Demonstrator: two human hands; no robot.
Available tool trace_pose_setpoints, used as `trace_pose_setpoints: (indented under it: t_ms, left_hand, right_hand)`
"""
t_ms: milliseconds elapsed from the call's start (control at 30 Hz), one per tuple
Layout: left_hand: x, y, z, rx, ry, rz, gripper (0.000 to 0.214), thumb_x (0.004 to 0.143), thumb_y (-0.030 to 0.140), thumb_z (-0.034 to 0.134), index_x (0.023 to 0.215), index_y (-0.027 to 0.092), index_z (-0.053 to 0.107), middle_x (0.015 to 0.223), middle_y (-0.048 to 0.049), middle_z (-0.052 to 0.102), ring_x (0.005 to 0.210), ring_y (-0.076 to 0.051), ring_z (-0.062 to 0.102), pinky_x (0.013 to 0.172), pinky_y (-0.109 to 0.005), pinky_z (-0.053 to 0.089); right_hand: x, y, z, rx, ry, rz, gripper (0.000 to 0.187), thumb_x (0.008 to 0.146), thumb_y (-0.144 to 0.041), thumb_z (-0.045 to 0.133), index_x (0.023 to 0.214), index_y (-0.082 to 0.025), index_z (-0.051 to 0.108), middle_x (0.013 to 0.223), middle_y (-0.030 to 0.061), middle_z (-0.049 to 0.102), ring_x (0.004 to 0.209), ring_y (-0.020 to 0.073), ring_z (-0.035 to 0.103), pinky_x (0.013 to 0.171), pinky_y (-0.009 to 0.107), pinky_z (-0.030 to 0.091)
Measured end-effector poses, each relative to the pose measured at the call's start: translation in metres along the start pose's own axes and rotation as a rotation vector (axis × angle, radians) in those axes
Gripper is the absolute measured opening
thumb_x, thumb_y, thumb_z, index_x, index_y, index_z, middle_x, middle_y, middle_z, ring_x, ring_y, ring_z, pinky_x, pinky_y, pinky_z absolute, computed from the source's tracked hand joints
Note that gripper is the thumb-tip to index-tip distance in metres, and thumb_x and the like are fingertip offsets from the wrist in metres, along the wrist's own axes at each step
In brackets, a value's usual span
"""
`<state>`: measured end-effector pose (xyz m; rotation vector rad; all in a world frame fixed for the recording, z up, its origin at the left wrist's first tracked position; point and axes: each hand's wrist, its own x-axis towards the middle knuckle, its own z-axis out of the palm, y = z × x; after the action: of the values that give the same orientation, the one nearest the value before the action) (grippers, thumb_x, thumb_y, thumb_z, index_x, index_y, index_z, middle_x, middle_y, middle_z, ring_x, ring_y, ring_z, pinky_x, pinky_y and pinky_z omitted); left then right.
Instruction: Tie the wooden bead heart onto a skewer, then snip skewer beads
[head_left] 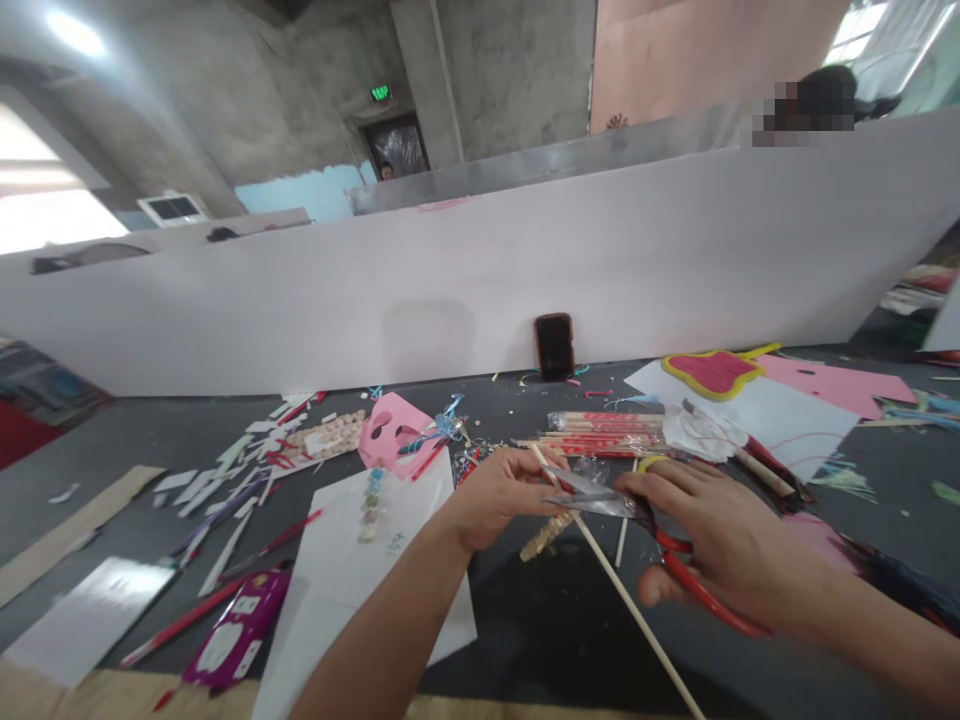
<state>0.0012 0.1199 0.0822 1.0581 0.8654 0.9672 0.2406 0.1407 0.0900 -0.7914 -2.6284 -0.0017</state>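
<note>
My left hand (506, 495) pinches a thin pale wooden stick (626, 598) near its upper end, and the stick slants down toward the lower right. In my right hand (709, 530) is a pair of scissors with red handles (701, 590). Their metal blades reach left to the stick, just beside my left fingertips; whether they touch it I cannot tell. Beneath the hands lies a tan, bumpy strip (546, 537). A second, shorter pale stick (624, 525) is on the table behind the scissors.
Wrapped bundles of sticks (600, 432) lie behind my hands. A phone (555, 345) leans on the white partition (337, 300). White paper (345, 590), a pink cutout mask (390, 430) and a purple packet (238, 630) are on the left; a pink-yellow shape (712, 373) is at back right.
</note>
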Motion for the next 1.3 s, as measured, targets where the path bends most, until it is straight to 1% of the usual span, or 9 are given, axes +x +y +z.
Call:
trace_pose_setpoints:
  t_ms: [133, 267, 467, 567, 767, 1000, 1100, 1200, 1300]
  left_hand:
    - [0.000, 0.000, 0.001, -0.002, 0.002, -0.007, 0.022, 0.054, 0.026, 0.082, 0.070, 0.014, 0.072, 0.090, -0.0047, 0.059, 0.075, -0.013, 0.056, 0.066, -0.024, 0.045]
    - [-0.001, -0.001, 0.000, 0.018, -0.013, 0.008, 0.022, 0.052, 0.024, 0.082, 0.068, 0.014, 0.071, 0.083, -0.0031, 0.059, 0.073, -0.013, 0.055, 0.068, -0.025, 0.045]
    - [-0.005, 0.001, -0.003, 0.116, -0.016, 0.067, 0.014, 0.060, 0.025, 0.078, 0.069, 0.016, 0.071, 0.087, -0.0034, 0.059, 0.082, -0.015, 0.055, 0.073, -0.027, 0.043]
    - [-0.007, 0.004, -0.005, 0.179, -0.026, 0.102, 0.012, 0.063, 0.024, 0.076, 0.071, 0.016, 0.071, 0.088, -0.0039, 0.059, 0.092, -0.018, 0.053, 0.079, -0.028, 0.042]
    - [-0.007, 0.015, -0.014, 0.159, 0.038, 0.158, 0.011, 0.066, 0.025, 0.075, 0.072, 0.017, 0.070, 0.088, -0.0041, 0.059, 0.095, -0.019, 0.053, 0.081, -0.031, 0.041]
    - [-0.001, 0.028, -0.021, 0.097, 0.087, 0.186, 0.013, 0.065, 0.026, 0.076, 0.069, 0.016, 0.070, 0.076, -0.0015, 0.061, 0.081, -0.015, 0.054, 0.080, -0.031, 0.039]
    - [0.002, 0.036, -0.025, 0.050, 0.134, 0.187, 0.015, 0.063, 0.026, 0.078, 0.072, 0.016, 0.071, 0.074, -0.0013, 0.062, 0.078, -0.013, 0.054, 0.076, -0.029, 0.039]
    - [0.004, 0.045, -0.027, 0.008, 0.160, 0.171, 0.019, 0.060, 0.026, 0.080, 0.073, 0.014, 0.071, 0.079, -0.0024, 0.064, 0.077, -0.012, 0.054, 0.075, -0.028, 0.040]
    - [0.006, 0.053, -0.027, -0.041, 0.144, 0.159, 0.021, 0.060, 0.027, 0.080, 0.072, 0.013, 0.071, 0.083, -0.0039, 0.064, 0.077, -0.012, 0.055, 0.075, -0.029, 0.042]
  right_hand:
    - [0.003, 0.001, 0.006, -0.059, -0.013, -0.023, 0.069, 0.065, -0.072, 0.057, 0.107, -0.017, 0.059, 0.090, 0.0116, 0.066, 0.080, 0.0268, 0.063, 0.067, 0.039, 0.048]
    - [0.002, 0.002, 0.008, -0.055, -0.004, -0.018, 0.049, 0.075, -0.060, 0.058, 0.098, -0.017, 0.063, 0.076, 0.0080, 0.069, 0.068, 0.0237, 0.064, 0.061, 0.034, 0.046]
    - [-0.027, 0.020, 0.022, -0.079, 0.122, 0.392, 0.049, 0.085, -0.056, 0.045, 0.112, -0.017, 0.059, 0.061, 0.0044, 0.067, 0.053, 0.0237, 0.064, 0.046, 0.028, 0.043]
    - [-0.054, 0.033, 0.038, -0.142, -0.043, 0.554, 0.043, 0.086, -0.044, 0.044, 0.118, -0.018, 0.056, 0.056, 0.0052, 0.067, 0.047, 0.0253, 0.063, 0.038, 0.028, 0.037]
    - [-0.097, 0.039, 0.069, -0.173, -0.232, 0.534, 0.035, 0.085, -0.029, 0.038, 0.108, -0.014, 0.060, 0.081, 0.0129, 0.072, 0.070, 0.0273, 0.069, 0.058, 0.034, 0.049]
    - [-0.099, 0.033, 0.058, -0.244, -0.447, 0.601, 0.031, 0.085, -0.028, 0.043, 0.105, -0.019, 0.065, 0.069, 0.0124, 0.070, 0.062, 0.0310, 0.068, 0.049, 0.035, 0.045]
    - [-0.086, 0.031, 0.039, -0.120, -0.267, 0.567, 0.023, 0.084, -0.032, 0.049, 0.093, -0.021, 0.067, 0.073, 0.0138, 0.070, 0.064, 0.0289, 0.067, 0.051, 0.035, 0.047]
    - [-0.062, 0.016, 0.021, 0.139, 0.145, 0.502, 0.026, 0.087, -0.035, 0.047, 0.108, -0.023, 0.058, 0.086, 0.0105, 0.070, 0.071, 0.0209, 0.067, 0.057, 0.029, 0.051]
    - [-0.033, -0.010, 0.016, 0.296, 0.398, 0.356, 0.036, 0.087, -0.031, 0.050, 0.122, -0.025, 0.046, 0.094, 0.0055, 0.066, 0.076, 0.0158, 0.065, 0.067, 0.027, 0.054]
